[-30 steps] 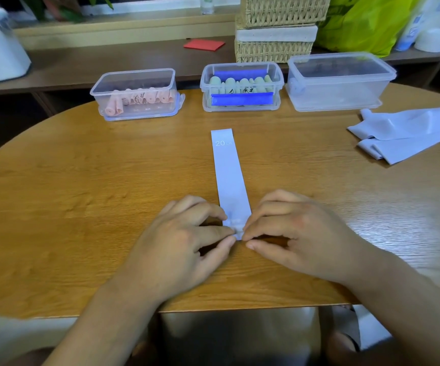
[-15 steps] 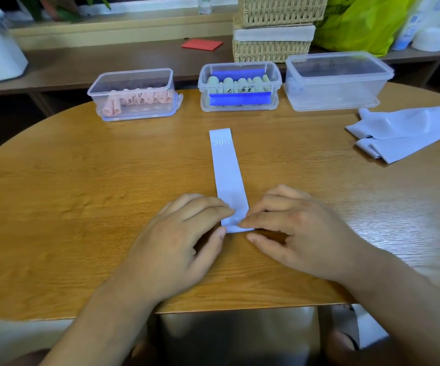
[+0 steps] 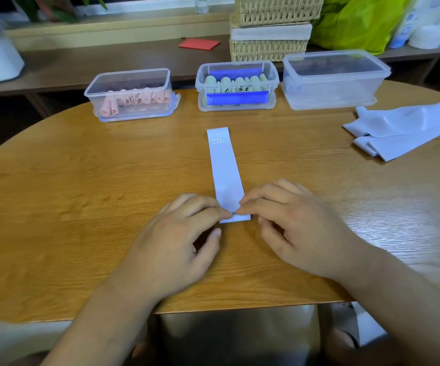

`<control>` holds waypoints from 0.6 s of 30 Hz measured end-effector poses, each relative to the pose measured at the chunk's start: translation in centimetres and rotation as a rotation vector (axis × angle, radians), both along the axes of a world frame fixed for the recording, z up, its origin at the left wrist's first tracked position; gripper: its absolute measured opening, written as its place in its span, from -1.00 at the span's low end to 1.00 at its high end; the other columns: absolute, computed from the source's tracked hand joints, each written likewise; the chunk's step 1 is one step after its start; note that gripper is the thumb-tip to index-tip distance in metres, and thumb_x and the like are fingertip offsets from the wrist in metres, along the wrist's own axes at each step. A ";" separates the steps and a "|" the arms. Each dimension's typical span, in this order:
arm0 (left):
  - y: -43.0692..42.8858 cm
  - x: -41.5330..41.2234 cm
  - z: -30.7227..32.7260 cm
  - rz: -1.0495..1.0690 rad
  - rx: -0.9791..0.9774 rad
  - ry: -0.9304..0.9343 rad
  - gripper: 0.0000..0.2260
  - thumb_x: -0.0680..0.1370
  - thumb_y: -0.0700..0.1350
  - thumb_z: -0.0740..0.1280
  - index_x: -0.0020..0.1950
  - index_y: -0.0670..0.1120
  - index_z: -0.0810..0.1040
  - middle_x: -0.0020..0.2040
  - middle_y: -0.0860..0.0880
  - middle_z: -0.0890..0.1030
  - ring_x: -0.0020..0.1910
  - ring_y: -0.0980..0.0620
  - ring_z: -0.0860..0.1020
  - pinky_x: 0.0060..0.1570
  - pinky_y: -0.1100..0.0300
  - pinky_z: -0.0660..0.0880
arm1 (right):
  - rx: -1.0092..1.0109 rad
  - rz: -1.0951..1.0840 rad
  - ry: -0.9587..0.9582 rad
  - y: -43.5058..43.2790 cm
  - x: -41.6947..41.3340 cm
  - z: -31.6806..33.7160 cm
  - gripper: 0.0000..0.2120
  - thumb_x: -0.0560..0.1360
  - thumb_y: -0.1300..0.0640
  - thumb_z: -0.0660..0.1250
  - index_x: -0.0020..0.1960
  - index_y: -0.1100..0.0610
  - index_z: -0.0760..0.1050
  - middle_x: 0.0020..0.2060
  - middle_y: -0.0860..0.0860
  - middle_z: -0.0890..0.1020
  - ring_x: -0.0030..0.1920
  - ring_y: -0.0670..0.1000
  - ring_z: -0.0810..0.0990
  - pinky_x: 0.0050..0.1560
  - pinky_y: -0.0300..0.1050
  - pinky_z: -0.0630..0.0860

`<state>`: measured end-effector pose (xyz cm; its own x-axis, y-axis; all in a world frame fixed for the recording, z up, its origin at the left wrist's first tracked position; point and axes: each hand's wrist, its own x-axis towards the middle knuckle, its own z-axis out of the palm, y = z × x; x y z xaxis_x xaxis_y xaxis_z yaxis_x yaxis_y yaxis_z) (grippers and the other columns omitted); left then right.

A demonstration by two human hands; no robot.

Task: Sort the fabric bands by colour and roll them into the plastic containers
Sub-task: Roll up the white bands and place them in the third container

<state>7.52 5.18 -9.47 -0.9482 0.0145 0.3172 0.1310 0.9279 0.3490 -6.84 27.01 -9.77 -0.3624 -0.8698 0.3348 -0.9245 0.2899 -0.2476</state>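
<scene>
Three containers lined up across the far bench, a heap of bands off right. One pale band lies mid-bench, lengthwise away from the person, "20 LB" end farthest. Left hand and right hand: each grip curled, pinching its near end.

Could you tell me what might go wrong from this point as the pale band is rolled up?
The roll looks barely started: only the near end of the pale band is turned over under the left hand and right hand, so it may spring flat if the fingertips slip. The band lies slightly slanted on the table, so it could roll up skewed.
</scene>
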 end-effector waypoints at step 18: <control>0.7 -0.8 0.2 0.182 -0.071 -0.142 -0.51 0.64 0.14 0.15 0.60 0.20 0.32 0.48 0.27 0.47 0.52 0.30 0.22 0.52 0.20 0.10 | 0.017 -0.045 0.013 -1.2 -0.2 -0.2 -0.84 0.68 -0.01 0.31 0.22 -0.12 0.60 0.13 -0.23 0.61 0.17 -0.10 0.51 0.15 0.02 0.52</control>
